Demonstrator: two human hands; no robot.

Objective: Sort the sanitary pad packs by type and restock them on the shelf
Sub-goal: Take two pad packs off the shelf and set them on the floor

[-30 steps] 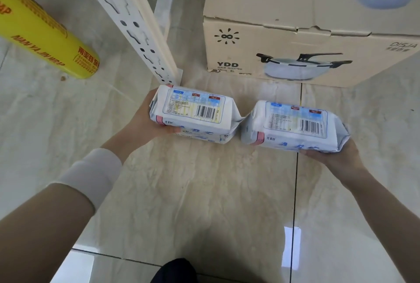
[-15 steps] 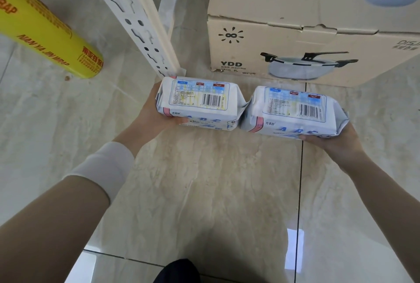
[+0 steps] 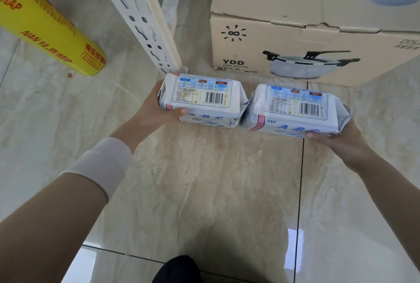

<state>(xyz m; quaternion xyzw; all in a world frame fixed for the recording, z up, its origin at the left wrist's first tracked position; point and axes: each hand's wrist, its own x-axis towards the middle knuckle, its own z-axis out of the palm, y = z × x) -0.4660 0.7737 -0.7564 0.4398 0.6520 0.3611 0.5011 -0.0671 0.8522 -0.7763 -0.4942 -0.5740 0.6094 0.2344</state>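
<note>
- Two sanitary pad packs are held side by side above the tiled floor (image 3: 204, 180), barcode labels facing up. The left pack (image 3: 202, 98) and the right pack (image 3: 295, 110) have their crimped ends just beside each other.
- The left hand (image 3: 154, 112) takes the left pack at its outer end. Its grip is closed round the pack, thumb on the near face, the other fingers hidden behind.
- The right hand (image 3: 336, 144) supports the right pack from beneath at its outer near corner — grip closed on it, thumb along the lower near edge.
- Both packs are white with blue "ABC" lettering on the near face and a pink strip towards the left end.
- A white perforated shelf upright (image 3: 141, 21) meets the floor just beyond the left pack.
- A cardboard box (image 3: 295, 32) printed with a lidded pan sits on the floor behind the right pack.
- A yellow roll of wrap (image 3: 45, 28) shows at the far left — well apart from the packs.
- A white cuff (image 3: 102, 164) covers the left wrist.
</note>
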